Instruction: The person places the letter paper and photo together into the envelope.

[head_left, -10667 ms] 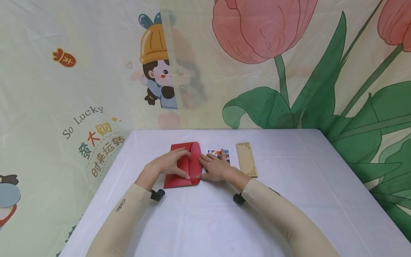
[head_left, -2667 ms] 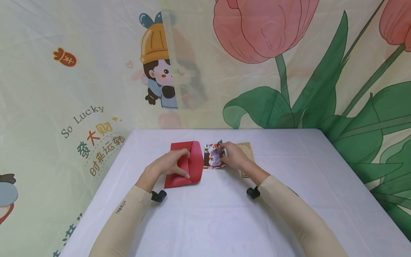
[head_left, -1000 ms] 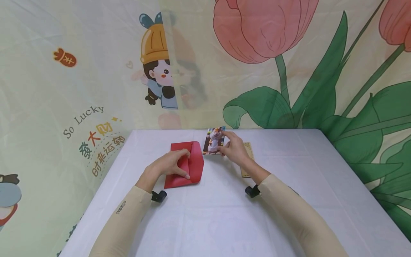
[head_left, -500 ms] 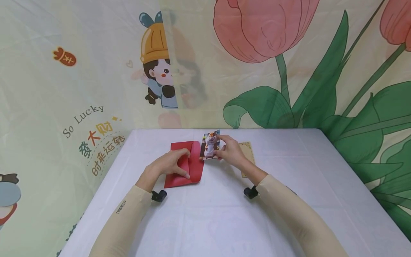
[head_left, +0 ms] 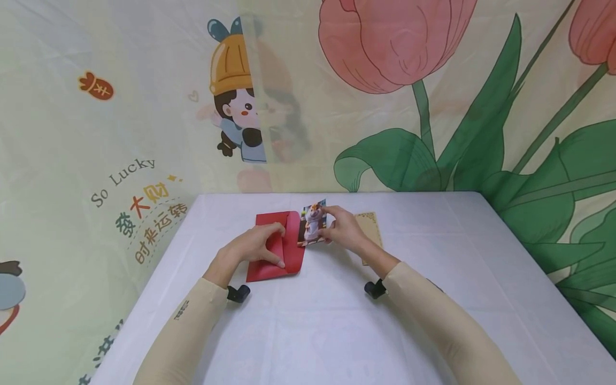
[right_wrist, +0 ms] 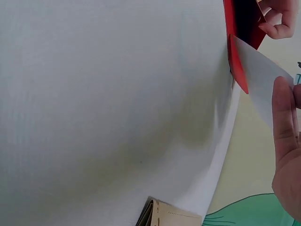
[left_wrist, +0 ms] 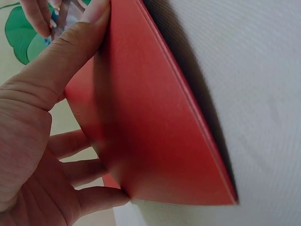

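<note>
A red envelope (head_left: 293, 262) lies on the table with its flap folded out to the right. My left hand (head_left: 255, 243) grips it between thumb and fingers, and the panel (left_wrist: 146, 117) bows up in the left wrist view. From the right wrist view the envelope's mouth gapes dark above the flap (right_wrist: 239, 70). My right hand (head_left: 345, 227) pinches the right edge of a photo card (head_left: 312, 224) showing a cartoon animal in white. The card is tilted up, overlapping the flap in the head view. Its plain white back (right_wrist: 259, 80) reaches to the envelope's mouth.
A tan folded card with an ornate brown border (head_left: 369, 230) lies right of the envelope, partly behind my right hand and forearm. The white-covered table (head_left: 308, 331) ends at a printed cloth backdrop (head_left: 298, 107) with tulips.
My right hand picked up the photo card from beside the envelope, raised it upright, then brought it left and down over the flap. My left hand stays on the envelope.
</note>
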Tool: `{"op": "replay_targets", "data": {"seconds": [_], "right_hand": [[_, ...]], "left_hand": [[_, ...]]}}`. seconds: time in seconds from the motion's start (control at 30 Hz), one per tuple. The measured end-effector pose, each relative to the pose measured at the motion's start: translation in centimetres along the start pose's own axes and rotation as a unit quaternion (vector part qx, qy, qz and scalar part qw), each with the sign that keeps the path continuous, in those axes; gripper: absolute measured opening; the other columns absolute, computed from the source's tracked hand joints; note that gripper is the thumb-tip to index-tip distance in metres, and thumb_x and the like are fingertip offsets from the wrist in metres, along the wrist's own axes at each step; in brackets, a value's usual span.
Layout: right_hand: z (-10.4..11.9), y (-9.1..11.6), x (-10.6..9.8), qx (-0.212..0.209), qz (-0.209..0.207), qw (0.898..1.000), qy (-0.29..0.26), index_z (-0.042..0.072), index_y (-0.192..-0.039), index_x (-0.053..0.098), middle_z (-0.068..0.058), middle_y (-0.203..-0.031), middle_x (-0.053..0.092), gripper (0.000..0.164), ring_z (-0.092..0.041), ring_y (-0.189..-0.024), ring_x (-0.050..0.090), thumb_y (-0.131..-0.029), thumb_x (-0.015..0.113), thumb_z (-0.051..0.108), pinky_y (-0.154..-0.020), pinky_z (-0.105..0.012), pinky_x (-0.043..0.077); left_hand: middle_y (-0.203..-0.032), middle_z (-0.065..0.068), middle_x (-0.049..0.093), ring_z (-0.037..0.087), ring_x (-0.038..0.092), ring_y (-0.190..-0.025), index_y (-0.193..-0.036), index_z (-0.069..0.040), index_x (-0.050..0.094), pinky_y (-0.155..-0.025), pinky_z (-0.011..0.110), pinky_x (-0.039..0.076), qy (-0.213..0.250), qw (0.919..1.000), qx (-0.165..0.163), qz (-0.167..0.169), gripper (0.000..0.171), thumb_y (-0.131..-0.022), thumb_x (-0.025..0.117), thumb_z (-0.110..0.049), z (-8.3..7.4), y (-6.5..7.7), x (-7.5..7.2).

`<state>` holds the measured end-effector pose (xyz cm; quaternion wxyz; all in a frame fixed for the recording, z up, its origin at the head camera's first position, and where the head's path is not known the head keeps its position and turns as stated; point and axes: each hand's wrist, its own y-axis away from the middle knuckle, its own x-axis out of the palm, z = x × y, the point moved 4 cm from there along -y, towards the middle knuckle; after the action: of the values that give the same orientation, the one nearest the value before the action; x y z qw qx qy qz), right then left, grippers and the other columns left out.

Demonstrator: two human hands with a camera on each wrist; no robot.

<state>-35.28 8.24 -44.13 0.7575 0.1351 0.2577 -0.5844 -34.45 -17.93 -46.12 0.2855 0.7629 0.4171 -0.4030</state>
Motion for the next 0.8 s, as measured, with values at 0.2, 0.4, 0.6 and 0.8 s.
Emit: {"op": "replay_targets", "data": {"seconds": [0.2,0.4,0.6,0.8], "right_hand": [[0.0,-0.1,0.3,-0.011,0.018,1.0,-0.011,0.002,-0.153,0.047,-0.017,-0.151,0.052,0.073,-0.016,-0.062,0.069,-0.088,0.081,0.003,-0.06,-0.039,0.061],[0.3,-0.2,0.9,-0.011,0.045,0.999,-0.024,0.003,-0.153,0.048,-0.017,-0.149,0.053,0.073,-0.017,-0.062,0.069,-0.088,0.081,0.002,-0.068,-0.048,0.063],[0.3,-0.2,2.0,-0.001,0.062,0.998,-0.013,0.003,-0.151,0.05,-0.017,-0.146,0.056,0.071,-0.017,-0.063,0.068,-0.088,0.082,0.004,-0.067,-0.043,0.063],[0.8,-0.3,2.7,-0.002,0.077,0.997,0.004,0.001,-0.15,0.05,-0.018,-0.143,0.056,0.07,-0.016,-0.063,0.068,-0.088,0.082,0.004,-0.062,-0.035,0.061]], "left_hand": [[-0.125,-0.006,0.058,0.018,0.052,-0.121,-0.133,-0.022,0.057,-0.088,0.036,0.061,-0.002,0.9999,0.01,-0.001,0.081,-0.069,0.095,-0.052,0.0,0.0,-0.1],[-0.127,-0.005,0.057,0.019,0.051,-0.122,-0.134,-0.024,0.056,-0.087,0.037,0.061,-0.001,1.0,-0.001,0.0,0.081,-0.068,0.096,-0.052,0.0,0.0,0.0],[-0.127,-0.006,0.058,0.019,0.051,-0.122,-0.133,-0.025,0.056,-0.086,0.037,0.062,-0.003,1.0,-0.008,0.003,0.082,-0.067,0.096,-0.054,0.1,-0.1,0.0],[-0.131,-0.005,0.058,0.02,0.05,-0.127,-0.133,-0.027,0.056,-0.094,0.042,0.06,0.001,1.0,-0.006,0.002,0.081,-0.067,0.096,-0.053,0.0,0.0,-0.1]]}}
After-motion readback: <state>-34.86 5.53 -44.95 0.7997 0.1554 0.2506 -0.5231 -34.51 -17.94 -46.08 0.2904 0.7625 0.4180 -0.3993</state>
